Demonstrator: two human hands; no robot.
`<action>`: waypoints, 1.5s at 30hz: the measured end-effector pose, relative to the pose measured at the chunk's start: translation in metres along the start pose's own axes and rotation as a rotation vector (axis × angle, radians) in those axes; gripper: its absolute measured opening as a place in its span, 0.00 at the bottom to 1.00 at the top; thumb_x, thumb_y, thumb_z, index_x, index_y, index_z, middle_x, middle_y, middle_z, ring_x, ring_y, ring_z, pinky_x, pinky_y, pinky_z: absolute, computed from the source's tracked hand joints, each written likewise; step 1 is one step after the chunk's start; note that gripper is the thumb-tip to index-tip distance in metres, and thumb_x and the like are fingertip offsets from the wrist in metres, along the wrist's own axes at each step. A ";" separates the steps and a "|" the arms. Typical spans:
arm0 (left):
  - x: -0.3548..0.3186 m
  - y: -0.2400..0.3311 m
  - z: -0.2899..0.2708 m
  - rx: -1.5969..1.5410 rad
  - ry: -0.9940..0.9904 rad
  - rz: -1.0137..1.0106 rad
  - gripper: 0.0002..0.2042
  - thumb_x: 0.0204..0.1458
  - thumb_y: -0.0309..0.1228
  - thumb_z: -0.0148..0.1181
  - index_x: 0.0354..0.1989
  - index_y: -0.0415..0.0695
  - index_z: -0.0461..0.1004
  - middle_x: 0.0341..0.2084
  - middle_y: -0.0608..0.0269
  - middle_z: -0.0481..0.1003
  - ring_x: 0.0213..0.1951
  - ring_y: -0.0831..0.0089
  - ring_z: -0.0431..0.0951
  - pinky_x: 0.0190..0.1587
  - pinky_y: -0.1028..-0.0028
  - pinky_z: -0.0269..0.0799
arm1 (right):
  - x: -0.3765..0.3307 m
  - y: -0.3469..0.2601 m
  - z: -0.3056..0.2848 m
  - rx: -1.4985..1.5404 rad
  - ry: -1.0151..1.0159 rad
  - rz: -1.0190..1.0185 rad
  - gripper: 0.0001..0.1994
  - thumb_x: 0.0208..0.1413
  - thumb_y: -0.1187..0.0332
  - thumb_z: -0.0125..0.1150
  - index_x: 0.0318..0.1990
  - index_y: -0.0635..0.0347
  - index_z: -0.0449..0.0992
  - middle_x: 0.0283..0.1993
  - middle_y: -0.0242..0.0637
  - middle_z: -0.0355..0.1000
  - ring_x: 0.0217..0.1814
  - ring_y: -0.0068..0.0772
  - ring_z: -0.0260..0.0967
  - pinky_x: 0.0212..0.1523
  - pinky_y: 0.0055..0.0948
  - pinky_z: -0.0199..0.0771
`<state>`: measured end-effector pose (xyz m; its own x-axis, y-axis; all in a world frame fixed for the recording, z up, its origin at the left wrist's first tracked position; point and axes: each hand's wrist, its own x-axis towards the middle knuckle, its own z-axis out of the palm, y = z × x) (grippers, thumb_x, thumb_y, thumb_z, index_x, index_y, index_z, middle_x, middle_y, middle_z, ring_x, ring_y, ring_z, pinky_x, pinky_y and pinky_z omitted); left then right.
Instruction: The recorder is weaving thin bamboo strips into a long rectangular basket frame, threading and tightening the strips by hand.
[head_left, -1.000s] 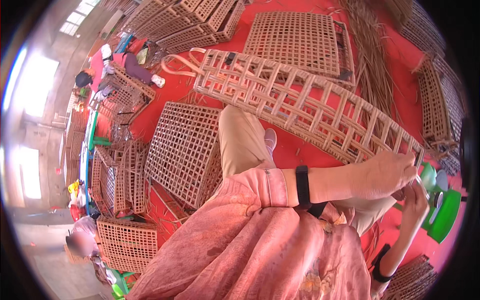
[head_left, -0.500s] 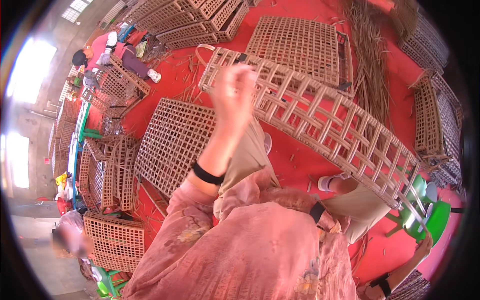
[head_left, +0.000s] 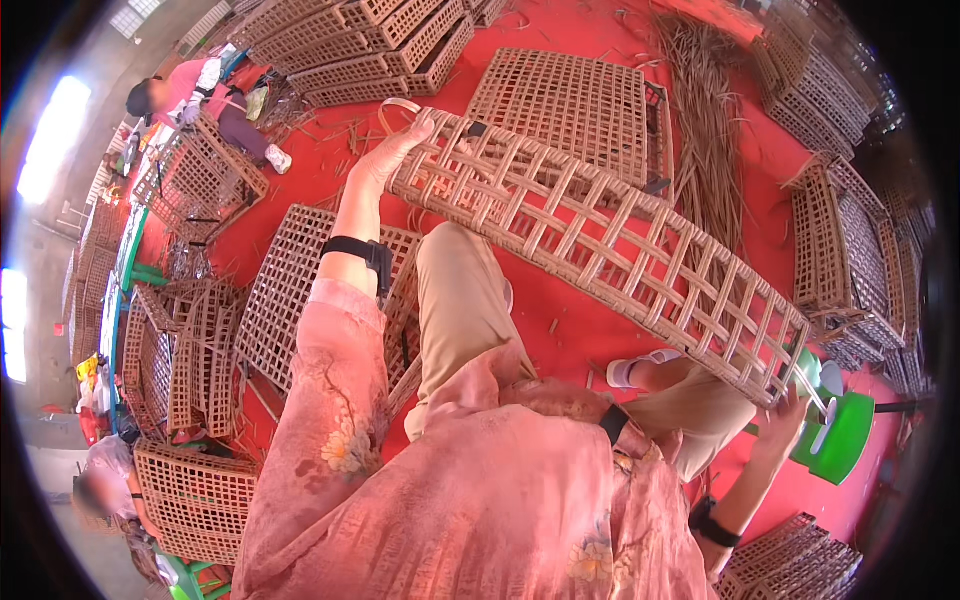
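Observation:
A long woven rattan panel (head_left: 600, 250) with an open lattice slants across in front of me, its left end farther away and its right end nearer. My left hand (head_left: 392, 152) is closed round the panel's left end, beside a loose loop of pale strip (head_left: 402, 103). At the lower right end, my right hand (head_left: 782, 428) has its fingers up against the panel's corner. Pale loose strip ends (head_left: 812, 392) stick out just above that hand. Part of the right hand's grip is too small to make out.
Lattice panels (head_left: 565, 115) lie on the red floor (head_left: 550, 330) beyond; another leans left of my knee. Stacked woven frames (head_left: 370, 50) stand far left, more at right. Long dry strips (head_left: 705, 130) lie behind. A green stool (head_left: 842, 440) is at right. Two people sit at left.
My left hand, raised in front of the panel before, has moved left and taken hold of its left end. The right hand has come in from the strip ends to the panel's corner.

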<state>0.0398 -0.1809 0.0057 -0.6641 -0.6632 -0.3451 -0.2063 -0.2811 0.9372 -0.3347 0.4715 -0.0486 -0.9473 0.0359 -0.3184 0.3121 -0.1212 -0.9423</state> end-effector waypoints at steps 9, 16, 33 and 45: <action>0.002 -0.015 0.024 -0.117 -0.004 0.175 0.36 0.57 0.50 0.65 0.70 0.46 0.62 0.60 0.64 0.71 0.59 0.72 0.72 0.58 0.68 0.71 | 0.031 -0.075 0.099 -0.021 -0.298 -0.126 0.41 0.57 0.32 0.55 0.65 0.59 0.67 0.61 0.45 0.70 0.58 0.43 0.72 0.56 0.45 0.76; -0.030 -0.053 0.174 -0.214 -0.078 0.290 0.45 0.59 0.52 0.61 0.75 0.37 0.47 0.66 0.50 0.63 0.67 0.62 0.64 0.66 0.66 0.61 | 0.160 -0.124 0.014 -0.073 -0.369 0.011 0.37 0.57 0.32 0.54 0.56 0.60 0.76 0.48 0.40 0.79 0.46 0.40 0.79 0.46 0.42 0.82; -0.141 0.008 -0.094 -1.213 0.424 0.816 0.09 0.65 0.23 0.48 0.49 0.31 0.69 0.44 0.49 0.75 0.30 0.75 0.74 0.26 0.77 0.70 | 0.180 -0.068 -0.098 -0.987 0.745 -0.661 0.37 0.55 0.48 0.68 0.66 0.64 0.69 0.52 0.43 0.75 0.47 0.33 0.76 0.43 0.31 0.78; -0.137 0.056 0.235 0.952 0.402 1.147 0.14 0.60 0.29 0.50 0.52 0.51 0.76 0.32 0.54 0.78 0.35 0.56 0.81 0.32 0.57 0.75 | -0.183 -0.070 0.243 -0.087 -0.977 -0.609 0.28 0.63 0.61 0.61 0.66 0.66 0.66 0.60 0.44 0.73 0.61 0.33 0.71 0.56 0.34 0.74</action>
<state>-0.0498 0.0569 0.1173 -0.5821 -0.3871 0.7151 -0.2077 0.9210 0.3295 -0.2004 0.2325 0.1010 -0.5824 -0.7231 0.3715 -0.2480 -0.2773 -0.9282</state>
